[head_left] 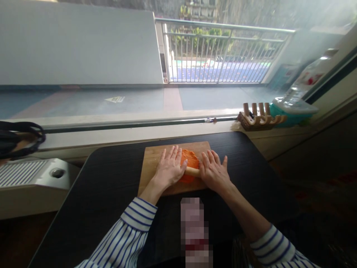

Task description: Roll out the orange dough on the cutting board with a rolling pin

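A wooden rolling pin [192,171] lies across a flattened sheet of orange dough [190,158], which rests on a wooden cutting board [150,163]. My left hand [170,167] lies palm down over the pin's left end, its fingers stretched forward. Over the right end is my right hand [214,168], also palm down with fingers extended and a little apart. Both palms touch the pin, and neither hand is wrapped round it. The hands hide the pin's ends and the sides of the dough.
The board sits on a black table [111,186]. Along the windowsill stand a wooden rack [260,118], a teal container [295,111] and a clear plastic bottle [304,82]. At left are a white slatted unit [30,175] and dark straps [22,136]. A blurred patch covers something before me.
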`<action>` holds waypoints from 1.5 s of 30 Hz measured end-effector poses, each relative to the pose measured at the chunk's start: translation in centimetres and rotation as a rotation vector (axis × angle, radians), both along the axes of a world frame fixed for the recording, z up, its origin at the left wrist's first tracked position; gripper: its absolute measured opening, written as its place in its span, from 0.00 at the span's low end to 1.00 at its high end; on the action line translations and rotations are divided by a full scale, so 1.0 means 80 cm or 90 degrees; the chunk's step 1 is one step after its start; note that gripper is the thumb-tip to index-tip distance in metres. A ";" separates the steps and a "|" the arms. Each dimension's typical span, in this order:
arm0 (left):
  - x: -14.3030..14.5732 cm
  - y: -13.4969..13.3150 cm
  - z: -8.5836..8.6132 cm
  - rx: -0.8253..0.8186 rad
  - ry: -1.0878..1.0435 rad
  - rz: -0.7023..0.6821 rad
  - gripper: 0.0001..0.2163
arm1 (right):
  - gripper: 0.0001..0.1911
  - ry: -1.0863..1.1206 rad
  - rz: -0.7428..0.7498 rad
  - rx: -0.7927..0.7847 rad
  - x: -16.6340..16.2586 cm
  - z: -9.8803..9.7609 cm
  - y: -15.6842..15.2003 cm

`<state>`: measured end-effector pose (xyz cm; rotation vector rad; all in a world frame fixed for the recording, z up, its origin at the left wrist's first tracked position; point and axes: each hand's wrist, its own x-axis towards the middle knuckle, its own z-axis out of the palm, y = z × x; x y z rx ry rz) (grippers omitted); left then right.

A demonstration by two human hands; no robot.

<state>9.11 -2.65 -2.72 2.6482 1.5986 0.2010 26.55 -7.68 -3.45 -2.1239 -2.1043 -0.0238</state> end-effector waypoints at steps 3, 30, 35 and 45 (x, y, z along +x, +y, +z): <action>-0.009 -0.015 -0.001 0.002 0.000 -0.014 0.29 | 0.25 0.006 0.006 0.016 -0.007 -0.004 -0.020; 0.013 0.037 0.006 -0.079 0.027 0.057 0.32 | 0.25 0.016 -0.007 -0.054 0.022 0.007 0.068; 0.010 0.023 0.006 -0.075 0.038 0.053 0.32 | 0.27 0.018 -0.009 -0.076 0.017 0.006 0.053; 0.003 -0.004 0.001 -0.030 0.052 0.044 0.31 | 0.28 -0.001 0.002 -0.058 0.008 0.003 0.020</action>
